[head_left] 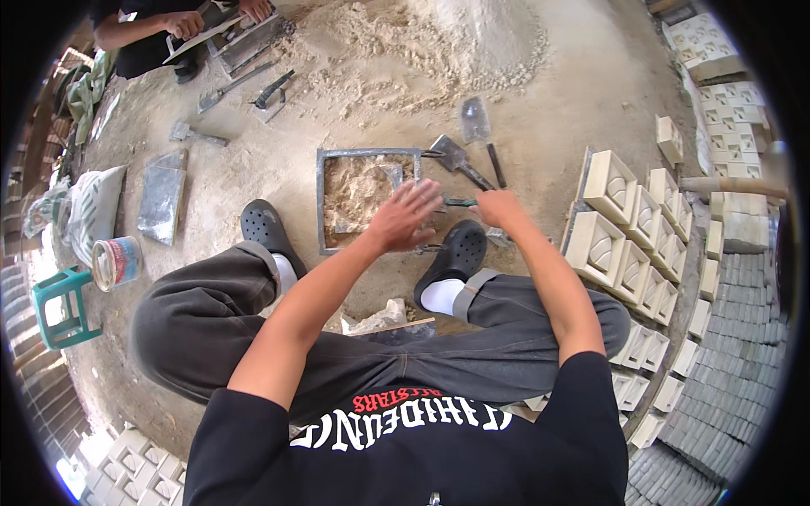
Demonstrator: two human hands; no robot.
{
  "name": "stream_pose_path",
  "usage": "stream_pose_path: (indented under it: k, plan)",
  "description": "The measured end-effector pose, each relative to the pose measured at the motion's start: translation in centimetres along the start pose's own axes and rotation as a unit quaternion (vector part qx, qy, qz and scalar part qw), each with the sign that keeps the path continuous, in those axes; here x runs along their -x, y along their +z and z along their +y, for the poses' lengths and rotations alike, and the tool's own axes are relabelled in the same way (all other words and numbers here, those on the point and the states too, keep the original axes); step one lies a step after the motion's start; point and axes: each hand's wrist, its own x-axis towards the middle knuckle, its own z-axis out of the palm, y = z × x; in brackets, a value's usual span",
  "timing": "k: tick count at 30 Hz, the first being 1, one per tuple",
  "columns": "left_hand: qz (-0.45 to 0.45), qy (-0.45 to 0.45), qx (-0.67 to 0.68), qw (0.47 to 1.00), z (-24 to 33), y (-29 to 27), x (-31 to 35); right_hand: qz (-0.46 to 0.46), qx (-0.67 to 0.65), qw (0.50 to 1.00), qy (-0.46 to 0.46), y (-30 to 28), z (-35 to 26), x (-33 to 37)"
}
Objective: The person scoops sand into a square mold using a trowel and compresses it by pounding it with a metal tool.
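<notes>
My left hand (405, 215) is open, palm down with fingers spread, over the right side of a rectangular metal mould frame (320, 202). Loose tan sandy material (359, 190) fills the frame, with grey plate pieces showing through. To its right, my right hand (499, 208) is closed around the handle end of a flat-bladed trowel (450, 154), whose blade points up and left toward the frame's corner. A green-gripped rod (461, 202) lies between my hands, beside the frame. My shoe (456, 257) stands close to the frame's lower right corner.
A second trowel (474, 121) lies beyond. Cast cream blocks (609, 185) stand in rows at right. A powder heap (494, 38) rises at the back. A hammer (198, 133), metal plate (162, 196), bucket (116, 261) and green stool (63, 308) are left. Another person's hands (183, 25) work at upper left.
</notes>
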Motion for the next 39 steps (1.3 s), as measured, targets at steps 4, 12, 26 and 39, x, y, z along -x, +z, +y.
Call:
stream_pose_path:
  k: [4, 12, 26, 39]
  plan:
    - [-0.128, 0.079, -0.051, 0.987, 1.5, 1.3, -0.2, 0.013, -0.012, 0.996, 0.087, -3.9, -3.8, 3.0]
    - [0.044, -0.171, -0.042, 0.983, 0.4, 0.4, 2.8, 0.098, -0.325, 0.924, 0.176, -6.7, -3.2, 6.9]
    - [-0.043, -0.002, -0.059, 0.997, 1.8, 0.8, 7.0, 0.043, -0.703, 0.684, 0.189, -12.1, -9.2, 14.4]
    - [0.043, -0.171, -0.028, 0.984, -4.8, -2.4, 11.5, -0.13, -0.797, 0.578, 0.116, -11.8, -12.4, 14.3]
